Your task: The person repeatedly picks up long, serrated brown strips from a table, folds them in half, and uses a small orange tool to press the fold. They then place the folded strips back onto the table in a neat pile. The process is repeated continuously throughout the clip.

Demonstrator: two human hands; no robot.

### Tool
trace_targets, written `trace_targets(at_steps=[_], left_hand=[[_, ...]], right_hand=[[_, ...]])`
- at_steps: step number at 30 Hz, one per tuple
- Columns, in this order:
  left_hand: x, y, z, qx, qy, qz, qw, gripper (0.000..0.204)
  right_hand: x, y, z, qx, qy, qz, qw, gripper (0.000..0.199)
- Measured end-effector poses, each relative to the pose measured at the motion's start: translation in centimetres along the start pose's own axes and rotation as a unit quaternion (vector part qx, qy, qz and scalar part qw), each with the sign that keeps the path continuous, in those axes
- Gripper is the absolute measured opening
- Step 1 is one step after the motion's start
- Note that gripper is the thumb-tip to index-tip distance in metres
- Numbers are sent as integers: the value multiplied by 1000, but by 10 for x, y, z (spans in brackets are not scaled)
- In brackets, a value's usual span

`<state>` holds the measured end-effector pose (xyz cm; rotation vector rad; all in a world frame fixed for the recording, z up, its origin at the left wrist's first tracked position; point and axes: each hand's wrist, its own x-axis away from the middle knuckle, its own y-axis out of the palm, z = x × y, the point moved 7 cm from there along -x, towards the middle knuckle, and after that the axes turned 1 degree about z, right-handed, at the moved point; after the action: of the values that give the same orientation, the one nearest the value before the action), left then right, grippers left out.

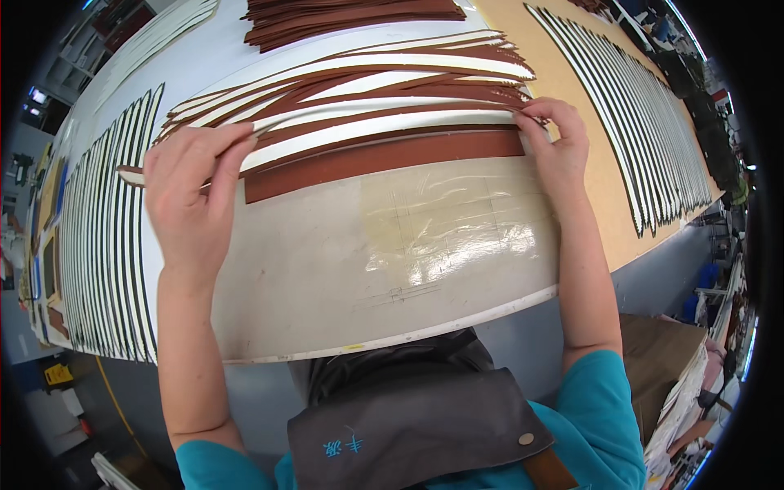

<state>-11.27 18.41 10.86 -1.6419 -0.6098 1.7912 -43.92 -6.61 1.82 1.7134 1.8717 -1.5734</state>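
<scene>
My left hand (192,192) pinches one end of a long brown-and-white strip (384,107), thumb against the fingers. At the other end, my right hand (559,143) has its thumb and forefinger closed on the strip. Between the two hands it stretches across the front of a loose pile of similar strips (359,80), brown on one face and white on the other. A short strip end (131,176) pokes out to the left of my left hand. Just in front of the pile, a wider flat brown strip (384,163) lies on the table.
The table (302,278) has a curved-looking front edge and a glossy clear sheet (457,237). Rows of black-and-white strips lie at left (110,237) and right (629,122). A stack of brown strips (351,20) sits at the back. A brown sheet (661,359) is low at right.
</scene>
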Motion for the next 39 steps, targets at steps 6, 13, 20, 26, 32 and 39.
trace_targets(at_steps=[6,13,20,26,32,39], left_hand=[[6,-65,11,84,-159,-92,980,22],[85,-20,-9,3,-182,-322,929,32],[94,37,89,266,-136,-244,923,31],[78,86,135,202,-40,-326,923,54],[81,100,122,143,-67,-319,935,45],[77,101,120,94,-57,-280,953,38]], right_hand=[[12,-28,-3,-351,252,-110,895,15],[68,-52,-48,-84,156,-220,959,30],[120,-98,-46,113,83,-152,978,36],[122,-79,-44,135,69,-188,970,44],[119,-74,-32,124,75,-177,973,49],[117,-72,-32,128,79,-183,972,51]])
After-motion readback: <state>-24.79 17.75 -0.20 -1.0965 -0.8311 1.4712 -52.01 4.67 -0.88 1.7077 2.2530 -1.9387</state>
